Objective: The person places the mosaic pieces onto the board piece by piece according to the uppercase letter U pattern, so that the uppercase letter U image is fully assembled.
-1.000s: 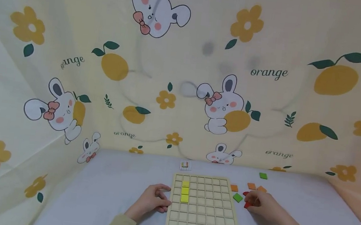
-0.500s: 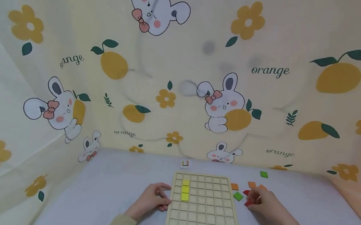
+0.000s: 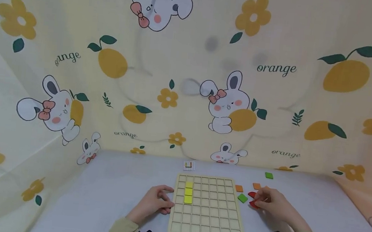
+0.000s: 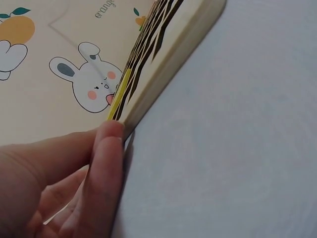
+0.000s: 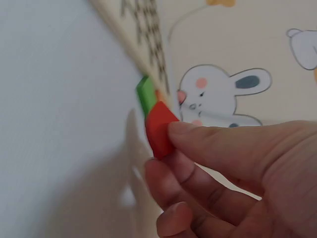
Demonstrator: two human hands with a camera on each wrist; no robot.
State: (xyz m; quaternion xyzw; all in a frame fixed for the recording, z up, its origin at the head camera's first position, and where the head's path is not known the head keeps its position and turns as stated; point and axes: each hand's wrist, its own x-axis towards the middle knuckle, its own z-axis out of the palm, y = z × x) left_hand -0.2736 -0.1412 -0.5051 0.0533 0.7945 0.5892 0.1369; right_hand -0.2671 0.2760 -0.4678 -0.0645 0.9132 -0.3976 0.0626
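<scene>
My right hand (image 3: pixel 273 202) pinches a red tile (image 5: pixel 161 130) with a curved edge between thumb and fingertips, to the right of the wooden grid board (image 3: pixel 208 224). In the head view this red tile shows beside the fingertips, just in front of a second red piece (image 3: pixel 251 194). My left hand (image 3: pixel 154 202) is at the board's left edge, its fingertips touching the rim. Three yellow tiles (image 3: pixel 188 192) sit in a column in the board's second column of cells.
Right of the board lie an orange tile (image 3: pixel 239 188), a green tile (image 3: pixel 242 198) and another orange tile (image 3: pixel 257 186). A green tile (image 3: pixel 269 175) lies farther back. Behind the board is a small pattern card (image 3: pixel 189 165). A printed curtain (image 3: pixel 186 108) hangs behind the table.
The red tile in my right hand shows more clearly and looks slightly raised. One orange tile has gone out of sight by that hand. The head view has shifted a little; my left hand stays.
</scene>
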